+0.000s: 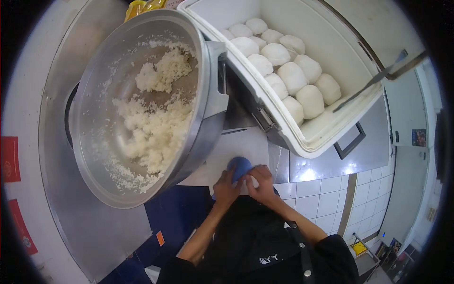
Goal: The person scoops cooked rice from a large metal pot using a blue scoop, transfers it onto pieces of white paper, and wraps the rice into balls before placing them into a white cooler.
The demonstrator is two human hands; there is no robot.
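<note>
**A:** What are the hands working on?

**B:** Both are pressing around a small blue rounded thing (240, 166), something like a bowl or mould turned dome-up. It is sitting on a white board (236, 146) at the near edge of the steel counter (340, 161), right in front of the person's chest. The left hand (226, 188) is cupping its left side with fingers curled onto it; the right hand (261, 182) is closing on the right side, with a bit of white showing between the two hands.

**B:** That white bit is too small to make out, though. I cannot tell if it is rice or the board showing through.

**A:** What else is hiding?

**B:** The lower half of the blue thing is lying under the fingers, and the person's dark top is covering the counter edge below it.

**A:** How much room is there?

**B:** Little. The big tilted metal pot (142, 104), with cooked white rice (151, 123) clinging inside, is leaning just beside the board on the left. The open white cooler box (326, 137), holding rows of white rice balls (293, 75), is overhanging on the right. The hands are working in the gap between them, with white tiled floor (326, 199) dropping away past the counter's edge.
</note>
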